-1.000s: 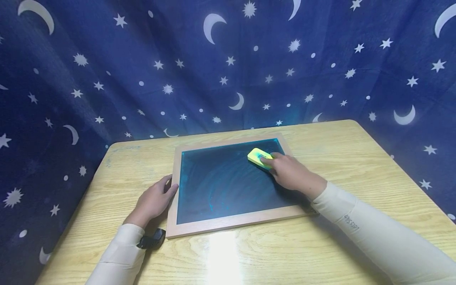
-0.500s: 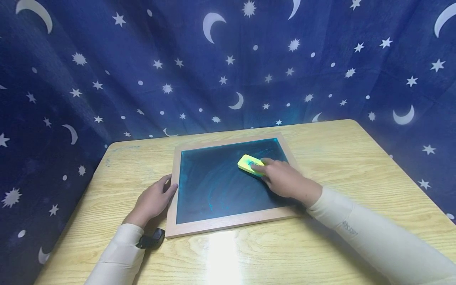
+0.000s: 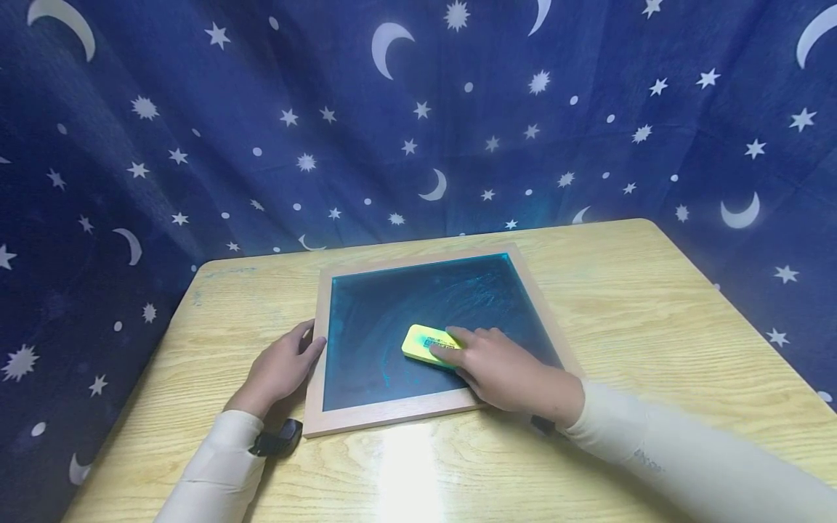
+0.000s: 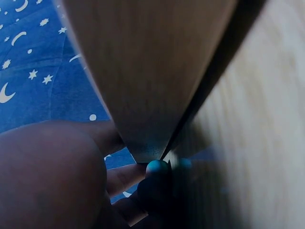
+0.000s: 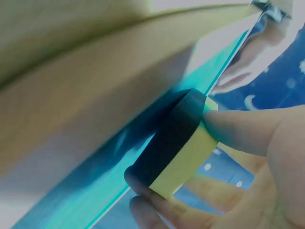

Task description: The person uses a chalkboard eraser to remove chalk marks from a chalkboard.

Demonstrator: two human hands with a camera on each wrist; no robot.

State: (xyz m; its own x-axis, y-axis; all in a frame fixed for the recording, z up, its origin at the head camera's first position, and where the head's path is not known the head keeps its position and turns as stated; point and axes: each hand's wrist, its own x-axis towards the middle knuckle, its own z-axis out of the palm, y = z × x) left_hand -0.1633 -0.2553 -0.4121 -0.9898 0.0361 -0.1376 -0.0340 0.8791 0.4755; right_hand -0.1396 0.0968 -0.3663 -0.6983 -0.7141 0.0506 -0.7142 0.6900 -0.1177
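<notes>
A wood-framed chalkboard (image 3: 366, 319) lies flat on the table, with faint blue chalk smears on its dark face. My right hand (image 3: 506, 370) grips a yellow chalkboard eraser (image 3: 421, 341) against the lower middle of the board. In the right wrist view, the eraser's dark felt (image 5: 174, 138) faces the board, with thumb and fingers on opposite sides of the yellow body. At the board's left edge, my left hand (image 3: 277, 370) holds the wooden frame (image 4: 147, 71). Its thumb lies on the top edge and its curled fingers meet the outer side.
The light wooden table (image 3: 654, 312) extends around the board, with blue chalk marks near its far left corner. A dark blue curtain (image 3: 327, 73) with moons and stars hangs behind and at both sides. A black wristband (image 3: 280, 439) is on my left wrist.
My right hand has swept the eraser from the board's upper right down and left to the lower middle. Chalk streaks now show at upper right. My left hand stays put.
</notes>
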